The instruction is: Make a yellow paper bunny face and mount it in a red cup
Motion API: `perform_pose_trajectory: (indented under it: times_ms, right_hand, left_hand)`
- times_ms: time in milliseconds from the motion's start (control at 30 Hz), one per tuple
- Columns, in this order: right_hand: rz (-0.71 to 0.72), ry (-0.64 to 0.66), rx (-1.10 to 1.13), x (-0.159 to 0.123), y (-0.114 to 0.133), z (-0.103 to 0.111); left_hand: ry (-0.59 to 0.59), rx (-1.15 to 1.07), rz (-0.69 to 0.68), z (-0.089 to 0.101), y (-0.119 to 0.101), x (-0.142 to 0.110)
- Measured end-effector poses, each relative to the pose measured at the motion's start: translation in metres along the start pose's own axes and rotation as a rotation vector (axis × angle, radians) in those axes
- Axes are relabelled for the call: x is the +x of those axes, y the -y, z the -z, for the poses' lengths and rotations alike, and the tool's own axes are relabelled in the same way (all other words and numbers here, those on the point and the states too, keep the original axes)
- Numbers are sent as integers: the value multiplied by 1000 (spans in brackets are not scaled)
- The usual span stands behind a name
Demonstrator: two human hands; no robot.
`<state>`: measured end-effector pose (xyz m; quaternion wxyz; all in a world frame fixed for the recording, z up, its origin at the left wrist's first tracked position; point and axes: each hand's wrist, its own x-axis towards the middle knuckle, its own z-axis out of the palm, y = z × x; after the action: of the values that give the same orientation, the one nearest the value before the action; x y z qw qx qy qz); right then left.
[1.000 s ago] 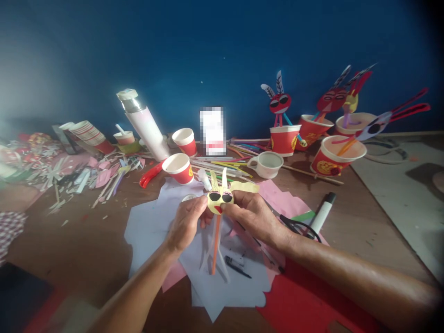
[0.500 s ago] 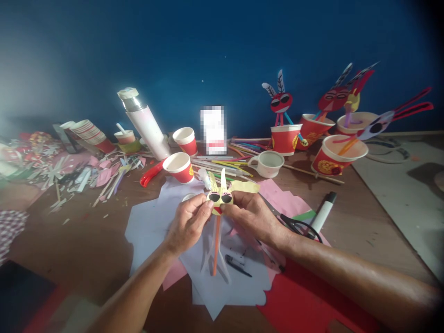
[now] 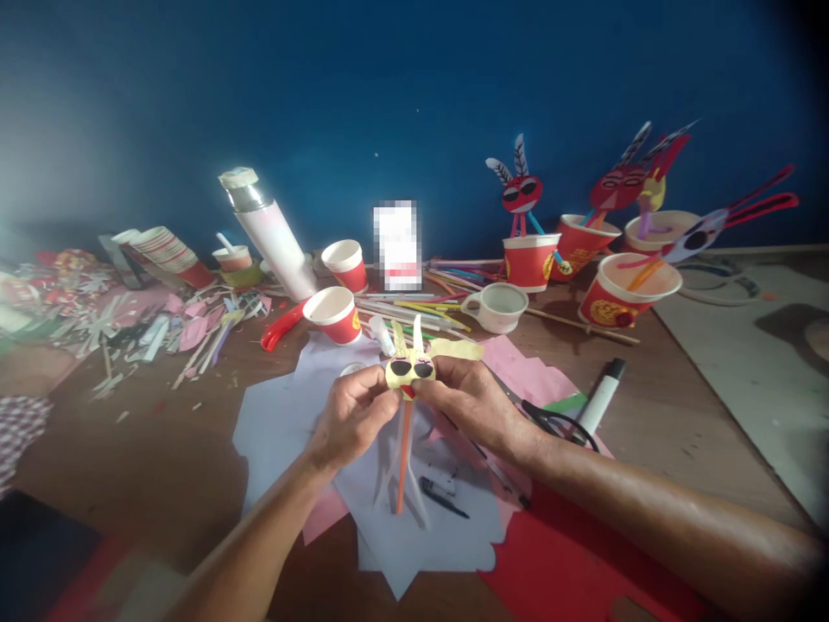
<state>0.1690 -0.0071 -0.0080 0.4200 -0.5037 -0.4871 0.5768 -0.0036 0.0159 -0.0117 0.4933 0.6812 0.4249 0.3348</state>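
Observation:
Between my two hands is a yellow paper rabbit puppet (image 3: 410, 370) with black oval eyes, a red mouth and two upright ears. An orange stick (image 3: 403, 458) runs down from its head, with pale strips spreading on either side. My left hand (image 3: 356, 410) pinches the face at its left edge, fingers closed. On the other side, my right hand (image 3: 470, 397) grips the right edge, its thumb by the mouth. A yellow paper scrap (image 3: 457, 349) shows just beyond the right fingers. White paper sheets (image 3: 285, 432) lie beneath, bearing a black pen (image 3: 445, 498).
Scissors (image 3: 560, 423) and a white marker (image 3: 602, 399) lie to the right. Farther back stand a red paper cup (image 3: 332, 316), a white mug (image 3: 502, 309), a leaning thermos (image 3: 272, 238) and cups with finished-looking puppets (image 3: 522, 194). Paper scraps (image 3: 194, 328) cover the left; red paper (image 3: 550, 561) is in front.
My left thumb has slid slightly down off the front of the yellow face, showing more of its left edge. Both hands still hold the puppet in nearly the same spot.

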Motion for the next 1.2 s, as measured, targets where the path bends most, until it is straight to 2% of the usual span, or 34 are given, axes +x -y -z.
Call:
perform_pose_trajectory:
  times_ms: [300, 467, 833, 1000, 1200]
  right_hand:
    - [-15, 16, 48, 2, -2, 2]
    - [-5, -13, 64, 4, -2, 3]
    - [-21, 45, 171, 9, -8, 5]
    - [7, 74, 217, 10, -9, 6]
    - [51, 20, 230, 12, -11, 8]
  left_hand:
    - [17, -74, 24, 1, 1, 2]
    - [-40, -141, 24, 4, 6, 4]
    - [-104, -308, 104, -1, 15, 7]
    - [-44, -380, 157, -5, 16, 7]
    - [121, -474, 216, -6, 8, 3]
